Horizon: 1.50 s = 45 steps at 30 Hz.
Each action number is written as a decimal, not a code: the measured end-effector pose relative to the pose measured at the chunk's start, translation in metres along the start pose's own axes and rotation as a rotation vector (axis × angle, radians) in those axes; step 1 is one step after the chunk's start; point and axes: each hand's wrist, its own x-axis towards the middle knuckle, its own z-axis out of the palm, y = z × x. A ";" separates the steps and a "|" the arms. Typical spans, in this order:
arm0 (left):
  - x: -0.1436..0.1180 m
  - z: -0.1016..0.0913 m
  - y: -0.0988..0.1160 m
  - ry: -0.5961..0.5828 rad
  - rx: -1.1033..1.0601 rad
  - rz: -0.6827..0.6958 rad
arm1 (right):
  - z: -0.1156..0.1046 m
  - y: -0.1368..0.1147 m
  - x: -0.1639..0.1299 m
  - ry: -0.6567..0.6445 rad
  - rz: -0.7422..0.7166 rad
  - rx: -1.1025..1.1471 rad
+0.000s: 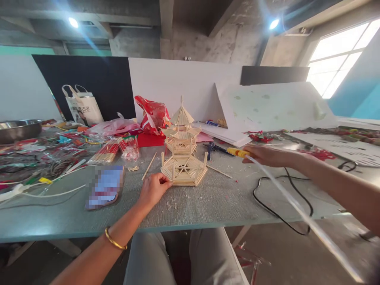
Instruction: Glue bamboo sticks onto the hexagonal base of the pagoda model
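From the left, a steel basin [20, 132] sits on the counter [192, 209], then a phone [105, 186] and a stick bundle [105, 152]. The left hand [153, 190] has thumb and forefinger together, apparently pinching the near left edge of the stick pagoda [183, 149], which stands upright at the middle of the counter, with 1 loose stick [149, 166] to its left. The pagoda looks light and stiff yet fragile: its thin posts and pointed roof would likely snap or come unglued if squeezed, so the broad bottom layer seems the safest hold. To its right, the right hand [263, 155] is curled around a yellow tool [237, 152], perhaps a glue gun, a clear rod [303, 213] trailing behind it.
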 end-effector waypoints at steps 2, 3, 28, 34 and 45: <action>0.000 0.001 0.001 0.007 0.020 0.004 | 0.012 0.006 0.003 -0.075 -0.072 -0.012; 0.000 0.001 0.001 0.010 0.030 0.006 | 0.017 0.009 0.005 -0.088 -0.095 -0.011; -0.002 0.002 0.006 0.038 0.133 0.044 | 0.056 0.033 0.026 -0.169 -0.146 0.066; -0.001 0.004 0.004 0.057 0.126 0.045 | 0.059 0.037 0.024 -0.095 -0.149 0.074; -0.005 0.003 0.000 0.013 0.041 0.007 | 0.042 0.028 0.003 0.038 -0.182 0.018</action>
